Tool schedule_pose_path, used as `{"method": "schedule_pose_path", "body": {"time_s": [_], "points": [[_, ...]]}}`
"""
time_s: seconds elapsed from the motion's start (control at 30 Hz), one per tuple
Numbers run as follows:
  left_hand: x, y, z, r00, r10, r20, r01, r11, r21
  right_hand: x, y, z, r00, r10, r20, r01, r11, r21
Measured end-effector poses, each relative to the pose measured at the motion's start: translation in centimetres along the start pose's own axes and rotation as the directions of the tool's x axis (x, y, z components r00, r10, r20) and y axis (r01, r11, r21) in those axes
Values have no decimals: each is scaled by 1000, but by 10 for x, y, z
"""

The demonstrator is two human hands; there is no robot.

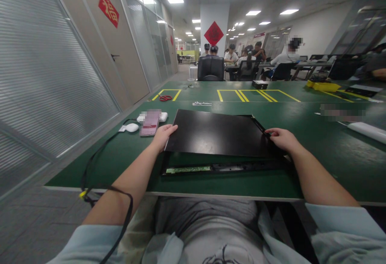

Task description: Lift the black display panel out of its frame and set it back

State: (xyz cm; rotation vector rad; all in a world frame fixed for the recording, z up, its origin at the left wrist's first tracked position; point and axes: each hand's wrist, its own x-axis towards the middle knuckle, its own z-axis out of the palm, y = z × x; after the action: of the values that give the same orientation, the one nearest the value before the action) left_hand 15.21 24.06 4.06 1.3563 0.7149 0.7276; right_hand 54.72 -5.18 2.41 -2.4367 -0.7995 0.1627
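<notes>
My left hand grips the left edge of a flat, glossy black screen panel, thumb on top. The panel lies slightly askew over a thin black frame, which shows below it and along its upper right. A green circuit strip sits in the left part of the frame's near side. On the right, my right hand is closed with its fingertips pinching the frame's right rim, close to the panel's edge. The panel hides the frame's middle.
A phone lies left of the panel, by a white oval device with a black cable hanging near my left arm. Red scissors and small white pieces lie beyond. A yellow tray stands far right. People sit behind.
</notes>
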Motion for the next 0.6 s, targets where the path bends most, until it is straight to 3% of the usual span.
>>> {"method": "schedule_pose_path", "body": {"time_s": [0.27, 0.6], "points": [[1, 5, -1, 999, -29, -24, 28, 998, -48, -5, -6, -2, 1000, 14, -8, -14, 1000, 0], [-2, 8, -1, 996, -67, -64, 73, 991, 110, -6, -8, -3, 1000, 28, 6, -27, 999, -36]]}}
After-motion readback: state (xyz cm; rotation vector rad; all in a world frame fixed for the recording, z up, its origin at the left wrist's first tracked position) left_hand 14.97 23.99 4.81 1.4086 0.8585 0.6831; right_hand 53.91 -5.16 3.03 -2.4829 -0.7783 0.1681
